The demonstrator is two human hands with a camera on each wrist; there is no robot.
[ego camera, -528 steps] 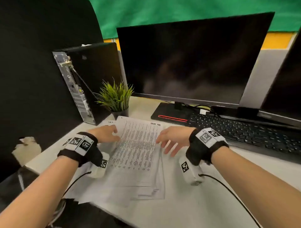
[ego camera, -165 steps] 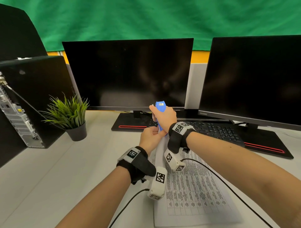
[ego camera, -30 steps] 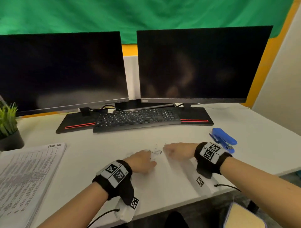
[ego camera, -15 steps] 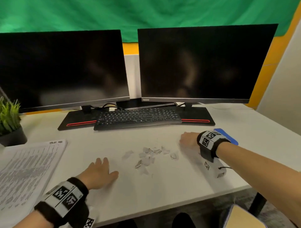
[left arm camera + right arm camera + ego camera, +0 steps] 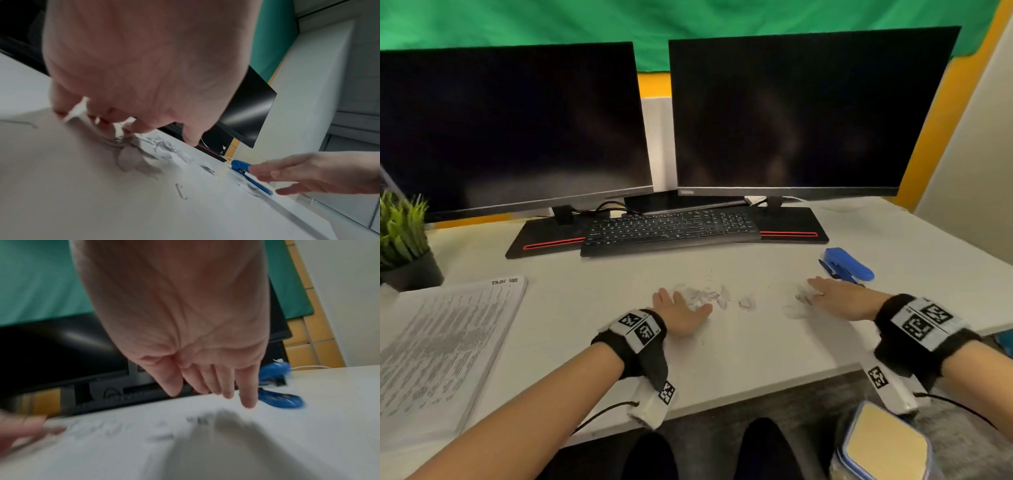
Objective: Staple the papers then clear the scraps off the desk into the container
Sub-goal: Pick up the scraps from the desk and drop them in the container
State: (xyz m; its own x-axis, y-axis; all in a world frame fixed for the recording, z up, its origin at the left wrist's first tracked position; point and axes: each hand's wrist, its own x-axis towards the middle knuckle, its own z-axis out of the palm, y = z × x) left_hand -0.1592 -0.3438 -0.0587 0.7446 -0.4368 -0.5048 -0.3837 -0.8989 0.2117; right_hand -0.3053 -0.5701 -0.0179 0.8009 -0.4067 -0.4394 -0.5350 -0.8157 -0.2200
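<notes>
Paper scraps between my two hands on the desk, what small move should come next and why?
Probably sweep both hands inward. The left hand and right hand lie flat on either side of the paper scraps, which are spread loosely on the desk; gathering them into one pile likely eases moving them to the container.

White bench (image 5: 739, 349) fills lower frame. On it: paper scraps (image 5: 705, 296) at centre, blue stapler (image 5: 847, 267) centre right, stapled papers (image 5: 438, 342) lower left, potted plant (image 5: 405, 246) far left, black keyboard (image 5: 671, 228) and two monitor bases (image 5: 541, 240) behind.
</notes>
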